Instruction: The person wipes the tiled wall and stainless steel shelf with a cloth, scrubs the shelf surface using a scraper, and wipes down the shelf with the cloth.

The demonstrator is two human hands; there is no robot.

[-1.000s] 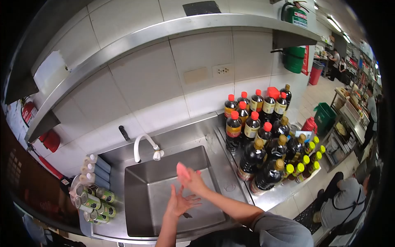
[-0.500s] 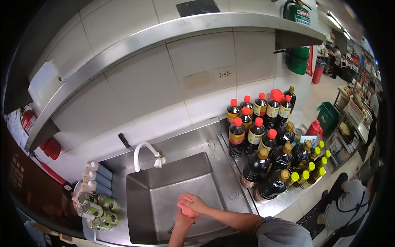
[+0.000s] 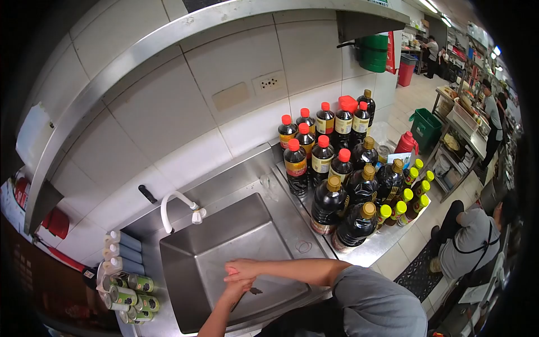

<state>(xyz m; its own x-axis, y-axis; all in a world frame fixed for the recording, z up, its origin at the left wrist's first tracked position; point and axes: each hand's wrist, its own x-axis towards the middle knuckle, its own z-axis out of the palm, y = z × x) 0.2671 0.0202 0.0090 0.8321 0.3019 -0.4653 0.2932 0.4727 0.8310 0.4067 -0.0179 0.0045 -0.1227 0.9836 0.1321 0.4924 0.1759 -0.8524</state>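
Observation:
Over the steel sink [image 3: 219,247], my two hands are pressed together around a small pink cloth-like thing [image 3: 231,271], mostly hidden by the fingers. My right hand [image 3: 243,269] lies on top, its fingers wrapped round it. My left hand [image 3: 238,285] is closed underneath, against the right one. A dark patch [image 3: 256,291] shows on the sink floor beside the left hand; I cannot make out what it is. The white curved tap [image 3: 178,197] stands at the sink's back edge, apart from my hands.
Dark sauce bottles [image 3: 323,160] with red, gold and yellow caps crowd the right counter. Cans [image 3: 123,296] and white-capped jugs [image 3: 124,253] stand left. A steel shelf [image 3: 185,27] runs overhead. A person [image 3: 469,241] in grey crouches at right; a green bin [image 3: 425,130] stands beyond.
The view has swung right, so the bottles and sink appear further left. My hands have turned over the pink thing, and less of it shows now.

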